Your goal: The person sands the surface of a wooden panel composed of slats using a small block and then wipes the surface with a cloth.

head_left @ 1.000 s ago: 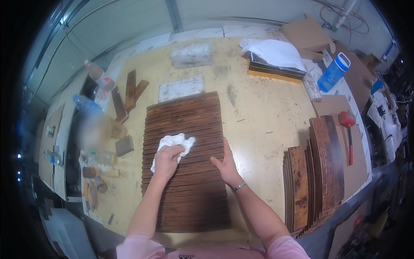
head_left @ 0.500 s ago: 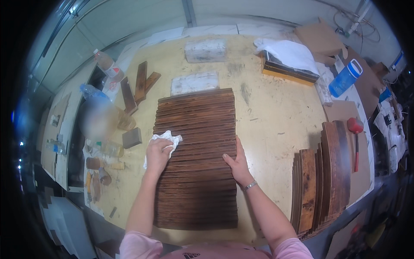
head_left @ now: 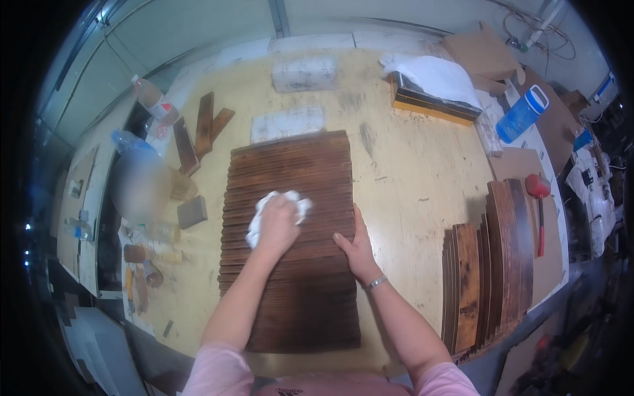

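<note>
A row of dark brown wooden slats [head_left: 297,290] lies edge to edge across the middle of the table. My left hand [head_left: 280,224] is closed on a crumpled white cloth [head_left: 259,224] and presses it onto the slats, left of their middle. At their right edge rests my right hand [head_left: 360,251], a bracelet at its wrist. Its thumb lies over the slat ends and the fingers stretch along the side, apart from the thumb; part of them is hidden.
White wrapped blocks [head_left: 304,72] sit beyond the slats. Bottles [head_left: 155,99] and loose boards [head_left: 205,125] lie at the left, with a grey block [head_left: 191,212]. At right are stacked planks [head_left: 505,257], a red mallet [head_left: 538,187], a blue bottle [head_left: 522,115] and a cloth-topped box [head_left: 436,109].
My left hand has slid the cloth rightward from the slats' left edge onto their surface. My right hand stays at the right edge. The whole view has shifted slightly.
</note>
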Motion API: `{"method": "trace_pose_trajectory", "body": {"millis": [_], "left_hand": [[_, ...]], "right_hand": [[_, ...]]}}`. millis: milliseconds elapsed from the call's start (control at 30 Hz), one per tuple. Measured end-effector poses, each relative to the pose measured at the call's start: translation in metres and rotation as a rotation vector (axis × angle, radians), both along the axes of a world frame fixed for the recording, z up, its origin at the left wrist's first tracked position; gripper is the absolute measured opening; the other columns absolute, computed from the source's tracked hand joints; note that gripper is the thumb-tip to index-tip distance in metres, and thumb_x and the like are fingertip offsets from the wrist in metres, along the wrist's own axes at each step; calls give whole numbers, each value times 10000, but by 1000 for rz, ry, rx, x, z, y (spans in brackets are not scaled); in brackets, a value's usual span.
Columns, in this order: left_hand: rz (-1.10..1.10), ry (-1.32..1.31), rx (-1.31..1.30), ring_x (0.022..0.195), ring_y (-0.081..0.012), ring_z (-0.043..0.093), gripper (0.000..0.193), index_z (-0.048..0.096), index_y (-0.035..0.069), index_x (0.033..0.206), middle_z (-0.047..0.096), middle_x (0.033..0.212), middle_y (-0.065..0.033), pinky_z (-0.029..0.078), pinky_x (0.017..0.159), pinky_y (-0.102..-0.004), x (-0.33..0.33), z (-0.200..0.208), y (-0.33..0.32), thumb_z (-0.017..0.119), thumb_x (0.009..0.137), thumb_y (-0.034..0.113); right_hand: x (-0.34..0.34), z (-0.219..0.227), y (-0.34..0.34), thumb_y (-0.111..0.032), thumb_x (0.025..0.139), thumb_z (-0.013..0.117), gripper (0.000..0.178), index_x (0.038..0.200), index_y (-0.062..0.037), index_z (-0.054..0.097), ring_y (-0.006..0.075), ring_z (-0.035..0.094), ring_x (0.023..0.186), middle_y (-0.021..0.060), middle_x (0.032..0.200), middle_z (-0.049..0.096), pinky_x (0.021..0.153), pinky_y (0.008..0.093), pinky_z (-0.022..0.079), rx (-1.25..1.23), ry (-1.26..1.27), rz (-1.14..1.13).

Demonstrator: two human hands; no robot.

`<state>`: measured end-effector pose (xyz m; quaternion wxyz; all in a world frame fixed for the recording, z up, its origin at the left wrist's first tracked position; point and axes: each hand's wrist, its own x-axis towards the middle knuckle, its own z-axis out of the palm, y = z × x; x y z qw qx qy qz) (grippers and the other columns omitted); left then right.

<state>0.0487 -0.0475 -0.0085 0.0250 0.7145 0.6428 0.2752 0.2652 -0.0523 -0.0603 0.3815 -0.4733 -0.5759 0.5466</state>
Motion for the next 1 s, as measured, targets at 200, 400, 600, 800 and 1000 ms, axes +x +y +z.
{"method": "trace_pose_trajectory", "body": {"millis": [200,400,600,800,1000], "left_hand": [[-169,91,-101,876,-380,634,48,703,15,752,662,855,-172,505,804,-490,-9,11,13,744,734,33],[-157,-82,53,849,-389,591,45,651,10,716,613,809,-178,478,763,-486,46,-10,30,661,726,-33],[-363,-222,12,825,-378,615,37,694,12,757,648,828,-165,497,755,-481,66,-14,48,717,744,38],[-206,-307,2,852,-361,625,45,726,26,812,670,866,-147,504,781,-456,66,-17,32,743,785,56],[-276,-300,114,906,-363,608,79,688,44,849,646,892,-138,501,823,-458,31,-29,9,741,792,59]], "right_hand": [[2,0,1,-104,943,662,848,1621,38,172,291,293,1529,229,1649,297,1247,373,233,1,62,6],[-1,-11,0,-104,942,675,833,1624,3,210,274,338,1505,206,1623,356,1238,368,254,24,-42,-33],[6,-2,5,-161,938,704,840,1622,-20,237,306,336,1510,226,1620,353,1242,395,258,-88,19,72],[-1,-5,1,-135,921,704,842,1597,50,238,380,351,1488,265,1601,355,1234,422,277,56,-95,-22],[6,3,3,-148,941,688,837,1604,44,214,379,292,1525,266,1634,306,1257,432,239,51,-103,0]]}}
